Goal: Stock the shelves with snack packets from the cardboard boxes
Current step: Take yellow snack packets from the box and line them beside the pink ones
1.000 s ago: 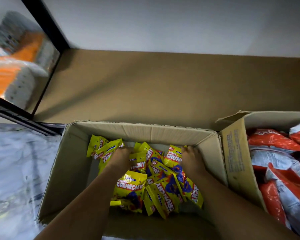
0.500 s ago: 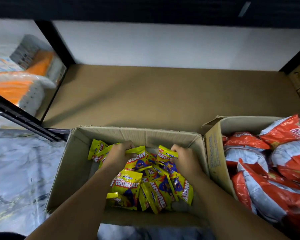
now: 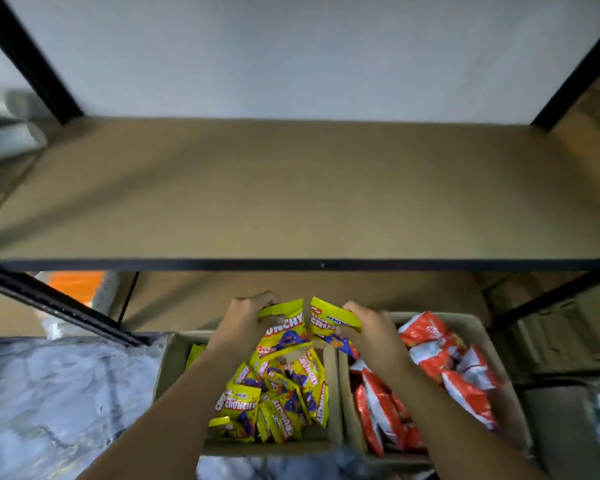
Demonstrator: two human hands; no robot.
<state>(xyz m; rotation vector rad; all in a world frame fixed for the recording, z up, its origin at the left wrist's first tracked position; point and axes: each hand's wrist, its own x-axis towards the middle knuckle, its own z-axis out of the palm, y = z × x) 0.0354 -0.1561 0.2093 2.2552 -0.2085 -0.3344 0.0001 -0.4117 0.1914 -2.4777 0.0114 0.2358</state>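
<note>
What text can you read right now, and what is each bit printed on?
"CRUNCHY": yellow packet in the left hand, first letters hidden by the fingers.
"MONSTER" and "CRU...": yellow packet in the right hand, rest hidden.
"CRUNCHY": loose yellow packets in the left box.
Red and white packets in the right box: print too blurred to read.
Shelf board: no text.

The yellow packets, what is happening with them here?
A person is lifting yellow snack packets out of the left cardboard box. The left hand holds one bunch, the right hand another, both raised above the box. The shelf ahead holds no packets yet. The neighbouring box holds red packets.
</note>
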